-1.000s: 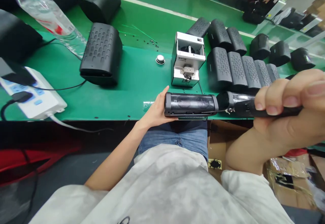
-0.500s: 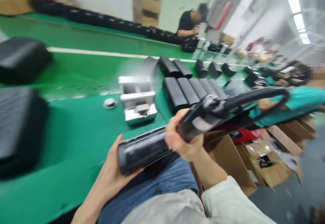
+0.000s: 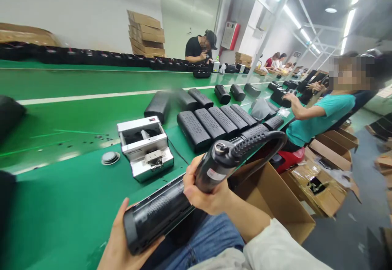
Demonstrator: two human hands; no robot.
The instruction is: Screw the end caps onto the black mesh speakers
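Note:
My left hand cups the near end of a long black casing with a perforated grille, perhaps a speaker, tilted over my lap. In my right hand is a black electric screwdriver, its fingers wrapped round the body. A metal ring and a thick cord leave the screwdriver's top end, which points up and right. The tip is hidden behind the hand and the casing. Beyond my hands stands a white and silver screw feeder with an open top. A small round metal disc lies left of it.
Several black casings stand in rows on the green table. An open cardboard box is below right. A co-worker in a teal shirt sits at right; another person in black works across the table.
The view has swung up and to the right and sharpened. My hands, the casing and the screwdriver now appear lower and further left, held much the same way.

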